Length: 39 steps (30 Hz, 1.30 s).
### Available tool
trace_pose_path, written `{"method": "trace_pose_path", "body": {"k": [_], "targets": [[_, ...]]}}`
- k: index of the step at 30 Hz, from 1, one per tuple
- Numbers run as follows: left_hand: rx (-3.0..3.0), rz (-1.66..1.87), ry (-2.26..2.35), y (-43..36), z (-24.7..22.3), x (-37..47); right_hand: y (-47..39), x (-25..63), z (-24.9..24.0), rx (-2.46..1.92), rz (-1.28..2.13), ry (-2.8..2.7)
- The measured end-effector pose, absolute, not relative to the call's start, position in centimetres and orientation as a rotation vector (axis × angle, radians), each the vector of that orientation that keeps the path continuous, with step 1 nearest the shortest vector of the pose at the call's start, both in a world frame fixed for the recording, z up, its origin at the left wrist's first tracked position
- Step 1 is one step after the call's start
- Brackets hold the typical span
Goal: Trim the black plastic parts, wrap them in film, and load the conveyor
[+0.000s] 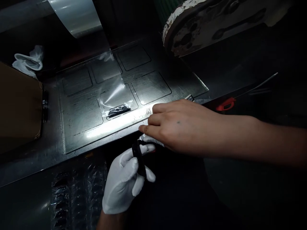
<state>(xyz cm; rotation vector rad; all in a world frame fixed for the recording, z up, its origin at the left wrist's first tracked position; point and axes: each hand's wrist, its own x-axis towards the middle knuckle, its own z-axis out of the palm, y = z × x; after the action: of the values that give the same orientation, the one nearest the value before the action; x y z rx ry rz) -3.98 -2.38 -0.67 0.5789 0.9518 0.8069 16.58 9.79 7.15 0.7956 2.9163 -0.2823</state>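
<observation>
My left hand [122, 182], in a white glove, pinches a narrow, glossy black piece [139, 159] between thumb and fingers, just off the table's front edge. The piece is tilted nearly upright. My bare right hand [172, 124] reaches in from the right with its fingers curled down around a white cloth-like thing [152, 139], mostly hidden beneath the hand. That white thing meets the top end of the black piece. A similar black piece [118, 110] lies on the metal plate [83, 140], at the lower end of a clear film strip [112, 86].
A film roll [76, 19] hangs at the back. At the left stand a cardboard box [19, 108] and a crumpled white glove [30, 60]. A clear tray [76, 198] of black pieces sits below. A red-handled tool [225, 104] and a machine part [203, 25] are at right.
</observation>
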Motion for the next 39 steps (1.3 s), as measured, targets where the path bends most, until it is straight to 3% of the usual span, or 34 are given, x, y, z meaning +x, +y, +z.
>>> {"method": "trace_pose_path", "body": {"k": [7,17,24,39], "targets": [[0.542,0.819,0.862,-3.1,-1.6,-4.7,10.2,13.3,10.3,0.495,-0.168,2.860],[0.352,1.406,0.856,-3.1,-0.8,-4.5,9.6,15.3,8.9,0.670,-0.492,2.948],[0.411,1.445,0.922,-2.7,-0.2,-4.1,8.6,15.0,7.8,0.664,-0.596,2.953],[0.434,1.429,1.037,-2.6,0.4,-3.4,8.2,15.6,7.4,0.683,-0.421,2.987]]}}
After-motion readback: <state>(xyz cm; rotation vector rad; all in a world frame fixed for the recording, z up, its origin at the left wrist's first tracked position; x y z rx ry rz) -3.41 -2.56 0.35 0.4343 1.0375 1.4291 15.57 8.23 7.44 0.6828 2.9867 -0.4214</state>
